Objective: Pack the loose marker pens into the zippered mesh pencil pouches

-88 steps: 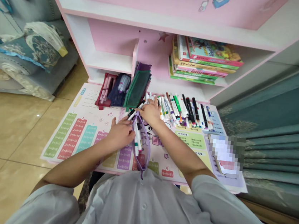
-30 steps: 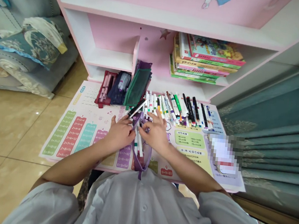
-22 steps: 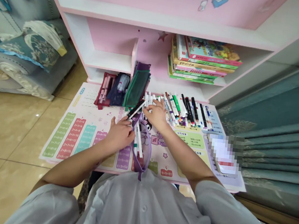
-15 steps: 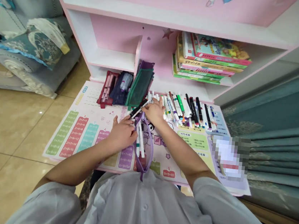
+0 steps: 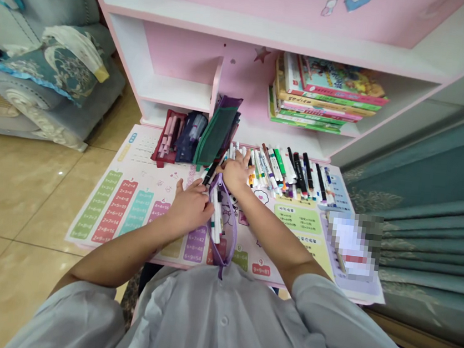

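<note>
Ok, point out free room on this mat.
Free: the mat left of the red pencil case, above the times-table columns; also its green panel, right of the right forearm. Crowded: the marker rows and around the purple pouch.

The marker pens [image 5: 272, 167] are showing smooth, glossy plastic barrels, while the sheer pencil pouch [image 5: 221, 223] is catching the light along its thin, purple-trimmed material. The laminated multiplication mat [image 5: 119, 211] is shining faintly, the pink shelf unit [image 5: 177, 67] is looking smooth and painted, the floor tiles [image 5: 16, 188] are gleaming, and the teal curtain [image 5: 428, 246] is hanging in matt cloth.
</note>
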A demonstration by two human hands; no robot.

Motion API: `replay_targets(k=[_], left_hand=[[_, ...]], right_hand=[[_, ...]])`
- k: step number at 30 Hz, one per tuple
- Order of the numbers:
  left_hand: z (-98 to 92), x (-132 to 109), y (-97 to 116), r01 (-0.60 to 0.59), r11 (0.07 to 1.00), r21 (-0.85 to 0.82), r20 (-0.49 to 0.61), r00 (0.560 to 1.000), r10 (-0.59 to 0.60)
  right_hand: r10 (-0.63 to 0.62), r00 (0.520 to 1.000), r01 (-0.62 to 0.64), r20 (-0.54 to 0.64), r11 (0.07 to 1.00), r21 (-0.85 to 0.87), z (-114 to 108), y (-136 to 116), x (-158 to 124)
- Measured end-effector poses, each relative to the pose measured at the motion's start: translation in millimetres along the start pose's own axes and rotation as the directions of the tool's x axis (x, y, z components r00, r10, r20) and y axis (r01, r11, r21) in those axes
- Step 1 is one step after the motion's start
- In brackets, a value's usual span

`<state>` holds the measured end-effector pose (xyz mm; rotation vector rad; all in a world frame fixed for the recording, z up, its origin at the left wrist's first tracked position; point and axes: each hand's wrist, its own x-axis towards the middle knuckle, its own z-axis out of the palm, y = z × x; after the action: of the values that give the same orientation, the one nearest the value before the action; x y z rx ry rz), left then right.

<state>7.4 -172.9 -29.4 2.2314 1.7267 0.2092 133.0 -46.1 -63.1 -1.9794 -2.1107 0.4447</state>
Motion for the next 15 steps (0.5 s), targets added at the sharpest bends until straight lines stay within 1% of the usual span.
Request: replay_targets(k=[3, 9, 15], left_hand=[[0.0, -0.3, -0.6, -0.004, 1.0, 0.004, -0.006, 1.0, 0.004], [1.2, -0.1, -1.4, -0.008, 1.0, -0.002, -0.013, 1.0, 0.008], [3.0, 0.0, -2.1, -0.015, 1.0, 0.012, -0.005, 1.0, 0.015]], right_hand=[[-0.01, 1.0, 0.01, -0.015, 0.999, -0.046, 0.2, -0.8, 1.3], [-0.071, 0.997, 0.07, -0.009, 0.991, -0.116, 2.2, -3.0, 2.5], [-0.071, 0.997, 0.07, -0.004, 0.993, -0.1, -0.1, -5.7, -0.7]])
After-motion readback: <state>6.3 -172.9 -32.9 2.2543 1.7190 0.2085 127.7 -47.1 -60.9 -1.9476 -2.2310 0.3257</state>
